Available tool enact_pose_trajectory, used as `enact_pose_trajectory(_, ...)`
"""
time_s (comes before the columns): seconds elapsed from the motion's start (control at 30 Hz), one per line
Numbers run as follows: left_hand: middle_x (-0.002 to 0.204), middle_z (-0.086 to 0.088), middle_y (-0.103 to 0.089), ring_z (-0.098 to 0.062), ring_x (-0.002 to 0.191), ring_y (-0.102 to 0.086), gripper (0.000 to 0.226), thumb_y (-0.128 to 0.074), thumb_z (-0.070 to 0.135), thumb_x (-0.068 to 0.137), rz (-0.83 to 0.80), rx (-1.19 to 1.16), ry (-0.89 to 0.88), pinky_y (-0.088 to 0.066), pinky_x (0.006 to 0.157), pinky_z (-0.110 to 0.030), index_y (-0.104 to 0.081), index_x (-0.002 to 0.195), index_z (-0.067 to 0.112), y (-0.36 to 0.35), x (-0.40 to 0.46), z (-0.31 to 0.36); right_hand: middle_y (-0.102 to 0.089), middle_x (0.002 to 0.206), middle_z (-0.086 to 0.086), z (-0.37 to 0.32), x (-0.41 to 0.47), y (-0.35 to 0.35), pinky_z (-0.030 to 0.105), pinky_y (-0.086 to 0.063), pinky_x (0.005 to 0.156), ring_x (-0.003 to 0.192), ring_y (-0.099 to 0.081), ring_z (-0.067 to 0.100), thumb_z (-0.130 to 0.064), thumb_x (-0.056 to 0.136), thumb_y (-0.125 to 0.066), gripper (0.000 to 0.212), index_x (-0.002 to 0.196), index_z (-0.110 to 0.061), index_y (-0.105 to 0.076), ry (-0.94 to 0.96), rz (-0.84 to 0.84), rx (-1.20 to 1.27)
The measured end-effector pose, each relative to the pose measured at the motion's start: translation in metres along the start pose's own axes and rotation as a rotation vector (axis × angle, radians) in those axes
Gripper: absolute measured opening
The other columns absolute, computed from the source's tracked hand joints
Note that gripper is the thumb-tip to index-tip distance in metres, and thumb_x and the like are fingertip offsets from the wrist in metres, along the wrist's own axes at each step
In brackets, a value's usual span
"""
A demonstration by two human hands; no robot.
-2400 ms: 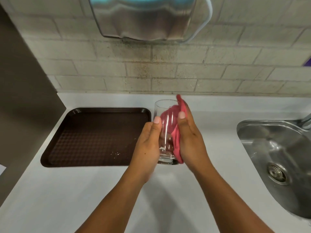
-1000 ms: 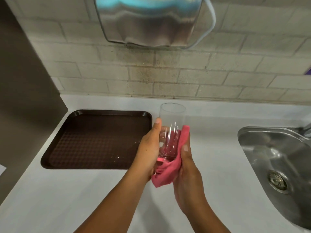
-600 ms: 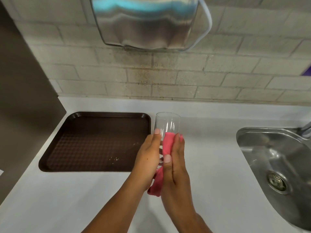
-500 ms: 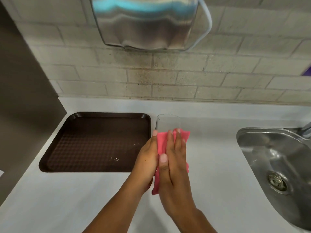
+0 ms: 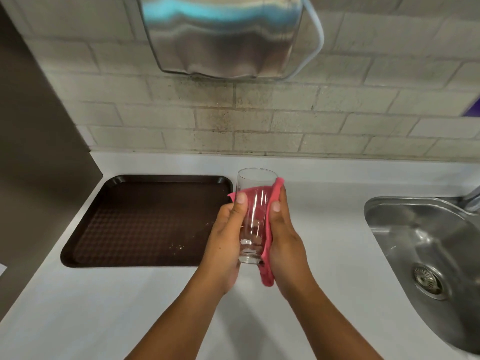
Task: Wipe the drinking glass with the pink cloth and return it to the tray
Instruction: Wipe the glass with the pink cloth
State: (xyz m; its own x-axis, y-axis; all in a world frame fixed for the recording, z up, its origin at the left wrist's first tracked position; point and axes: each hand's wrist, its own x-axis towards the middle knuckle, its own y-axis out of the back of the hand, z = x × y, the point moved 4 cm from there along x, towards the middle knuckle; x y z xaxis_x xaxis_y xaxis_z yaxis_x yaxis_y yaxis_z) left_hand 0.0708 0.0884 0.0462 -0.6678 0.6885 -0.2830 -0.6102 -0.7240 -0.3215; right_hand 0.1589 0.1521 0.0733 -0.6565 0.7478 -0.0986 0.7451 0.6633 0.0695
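A clear drinking glass point(image 5: 255, 203) is held upright above the white counter, just right of the tray. My left hand point(image 5: 226, 237) grips its left side, thumb on the front. My right hand point(image 5: 284, 240) presses the pink cloth point(image 5: 268, 266) against the glass's right and back side; the cloth shows through the glass and hangs below its base. The dark brown tray point(image 5: 145, 222) lies flat to the left, with nothing on it but a few crumbs.
A steel sink point(image 5: 426, 250) is sunk into the white counter point(image 5: 130, 307) at the right. A metal dispenser point(image 5: 223, 37) hangs on the brick wall above. A dark panel point(image 5: 33, 152) bounds the left side.
My right hand, which covered the front of the glass with the cloth, has slid round to the right side, so the glass front now shows. The glass stays beside the tray.
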Motion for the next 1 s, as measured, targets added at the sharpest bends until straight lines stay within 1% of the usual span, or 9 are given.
enact_pose_trajectory(0.13,0.110,-0.014,-0.081,-0.029,0.096,-0.081,0.056,-0.061,0.064,0.096,0.041,0.012,-0.030,-0.064,0.087,-0.043,-0.071,0.121,0.015,0.006,0.008,0.005,-0.051,0.152,-0.023,0.014,-0.027,-0.015,0.021,-0.062,0.081,0.123,-0.065,-0.005,-0.075,0.098,-0.025,0.048,0.142,-0.080,-0.005,0.050,-0.039,-0.015)
enact_pose_trajectory(0.2,0.109,-0.013,-0.081,-0.031,0.098,-0.080,0.055,-0.062,0.075,0.091,0.066,0.035,-0.003,-0.063,0.090,-0.047,-0.074,0.110,0.025,0.007,0.011,0.002,-0.012,0.168,-0.035,0.017,-0.040,-0.022,0.030,-0.061,0.098,0.151,-0.027,-0.011,-0.070,0.096,-0.024,0.058,0.146,-0.077,0.004,0.160,-0.041,-0.143)
enact_pose_trajectory(0.3,0.120,-0.013,-0.079,-0.031,0.109,-0.079,0.061,-0.058,0.081,0.089,0.041,0.047,0.014,-0.063,0.097,-0.051,-0.072,0.114,0.027,0.005,0.012,-0.001,0.016,0.171,-0.030,0.019,-0.042,-0.024,0.045,-0.040,0.121,0.157,0.008,-0.008,-0.050,0.106,-0.020,0.061,0.161,-0.052,0.007,0.377,0.027,-0.398)
enact_pose_trajectory(0.4,0.106,0.011,-0.083,-0.005,0.096,-0.080,0.038,-0.055,0.051,0.107,-0.024,0.075,-0.013,-0.062,0.081,-0.023,-0.067,0.120,0.017,0.000,0.007,-0.006,0.008,0.176,-0.004,0.006,-0.025,-0.025,0.046,-0.010,0.131,0.162,0.010,0.011,-0.033,0.106,-0.016,0.062,0.166,-0.020,-0.011,0.497,0.125,-0.697)
enact_pose_trajectory(0.47,0.100,0.009,-0.083,-0.010,0.098,-0.080,0.029,-0.051,0.042,0.110,-0.054,0.084,-0.011,-0.062,0.079,-0.025,-0.067,0.119,0.019,-0.003,0.001,-0.008,0.001,0.175,0.003,-0.011,-0.011,-0.022,0.046,-0.007,0.130,0.161,0.010,0.014,-0.029,0.105,-0.017,0.063,0.166,-0.011,-0.017,0.519,0.151,-0.763)
enact_pose_trajectory(0.53,0.106,-0.012,-0.080,-0.022,0.098,-0.075,0.042,-0.052,0.052,0.107,-0.053,0.052,0.002,-0.060,0.082,-0.036,-0.065,0.118,0.014,-0.006,-0.004,-0.007,0.007,0.177,-0.001,-0.022,0.003,-0.015,0.046,-0.012,0.131,0.162,0.009,0.016,-0.034,0.108,-0.019,0.061,0.168,-0.023,-0.011,0.457,0.099,-0.722)
enact_pose_trajectory(0.63,0.112,-0.037,-0.067,-0.040,0.097,-0.067,0.071,-0.066,0.067,0.090,-0.041,-0.029,-0.006,-0.058,0.094,-0.059,-0.060,0.123,0.004,-0.009,-0.008,0.000,-0.021,0.172,-0.004,-0.029,0.025,0.004,0.046,-0.043,0.118,0.153,-0.036,0.025,-0.052,0.110,-0.026,0.054,0.162,-0.050,-0.012,0.282,0.027,-0.407)
enact_pose_trajectory(0.73,0.119,-0.031,-0.073,-0.041,0.108,-0.076,0.064,-0.063,0.061,0.092,-0.053,-0.067,0.008,-0.060,0.098,-0.063,-0.065,0.127,0.008,-0.007,-0.008,0.000,-0.057,0.150,-0.003,-0.024,0.034,0.015,0.047,-0.057,0.104,0.125,-0.067,0.024,-0.070,0.102,-0.029,0.054,0.154,-0.059,-0.025,0.091,0.021,-0.099)
enact_pose_trajectory(1.0,0.110,-0.019,-0.084,-0.035,0.104,-0.082,0.064,-0.067,0.066,0.081,0.038,-0.003,0.045,-0.062,0.100,-0.052,-0.081,0.114,0.013,0.000,0.000,-0.007,-0.080,0.118,0.017,0.025,0.009,0.005,0.060,-0.051,0.108,0.110,-0.076,0.037,-0.066,0.099,-0.041,0.066,0.130,-0.016,-0.070,-0.315,-0.043,0.511)
